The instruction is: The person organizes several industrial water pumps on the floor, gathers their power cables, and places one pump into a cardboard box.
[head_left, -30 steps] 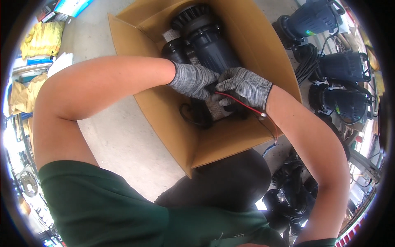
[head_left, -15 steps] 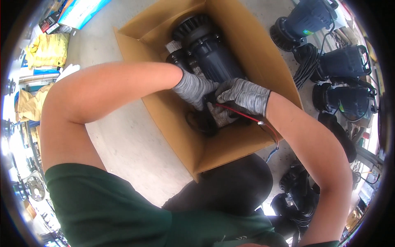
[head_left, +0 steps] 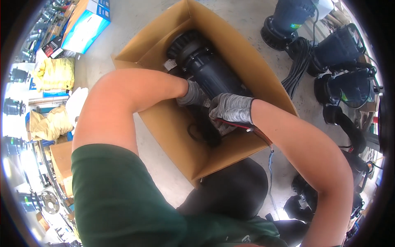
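Note:
A large black submersible pump point(head_left: 210, 68) lies slantwise inside an open cardboard box point(head_left: 164, 138). My left hand point(head_left: 193, 94), in a grey knit glove, reaches in against the pump's near side; its fingers are mostly hidden. Beside it my right hand point(head_left: 232, 108), gloved the same way, is closed with fingers curled down at the pump's lower end. A cable with red wires point(head_left: 234, 123) comes out under that hand, and its bared ends hang over the box's near right edge. Exactly what the fingertips grip is hidden. A black loop and dark part point(head_left: 210, 133) lie lower in the box.
More black pumps stand on the floor at the right, one point(head_left: 284, 24) with a coiled black cable point(head_left: 300, 64). A blue and white carton point(head_left: 88, 26) and yellow bags point(head_left: 55, 74) sit at the left. My dark-clad knee point(head_left: 234, 189) is close to the box's near corner.
My hands have drawn slightly closer together, the right one shifting left and down. The view has shifted, and the blue wire end now hangs longer below the box edge.

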`<state>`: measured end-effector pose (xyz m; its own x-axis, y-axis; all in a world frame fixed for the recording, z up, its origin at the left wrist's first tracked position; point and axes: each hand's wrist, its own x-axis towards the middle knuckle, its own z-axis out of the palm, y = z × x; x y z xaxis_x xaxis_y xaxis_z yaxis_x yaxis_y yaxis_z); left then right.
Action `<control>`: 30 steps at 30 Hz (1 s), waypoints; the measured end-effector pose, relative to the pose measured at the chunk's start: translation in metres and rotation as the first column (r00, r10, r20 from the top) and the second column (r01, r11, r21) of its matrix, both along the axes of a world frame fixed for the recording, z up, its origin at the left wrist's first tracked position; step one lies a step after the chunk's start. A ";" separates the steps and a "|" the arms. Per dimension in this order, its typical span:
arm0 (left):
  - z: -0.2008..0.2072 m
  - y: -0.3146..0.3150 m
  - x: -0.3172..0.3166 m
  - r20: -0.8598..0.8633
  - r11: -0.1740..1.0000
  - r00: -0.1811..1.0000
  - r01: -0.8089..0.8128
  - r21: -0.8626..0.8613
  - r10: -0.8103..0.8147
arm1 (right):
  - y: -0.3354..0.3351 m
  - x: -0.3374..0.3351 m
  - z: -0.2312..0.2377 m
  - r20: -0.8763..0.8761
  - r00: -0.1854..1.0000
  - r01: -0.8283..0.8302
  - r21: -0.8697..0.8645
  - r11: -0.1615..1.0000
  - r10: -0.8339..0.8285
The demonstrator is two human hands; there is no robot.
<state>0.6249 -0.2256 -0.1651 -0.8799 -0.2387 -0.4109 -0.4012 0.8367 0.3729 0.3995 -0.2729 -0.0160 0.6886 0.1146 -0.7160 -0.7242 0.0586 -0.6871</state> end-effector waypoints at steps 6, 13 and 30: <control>0.054 -0.004 -0.009 0.412 0.998 0.911 -0.047 0.029 0.030 | -0.002 -0.004 -0.002 -0.048 0.998 0.040 0.003 0.999 -0.040; -0.004 -0.011 0.005 0.434 0.992 0.901 -0.043 0.115 -0.011 | -0.002 0.000 -0.005 -0.045 0.999 0.018 -0.073 0.997 -0.021; 0.006 -0.008 0.002 0.502 0.994 0.864 -0.035 0.107 -0.024 | -0.001 0.000 -0.003 -0.124 0.973 0.198 0.018 0.980 -0.194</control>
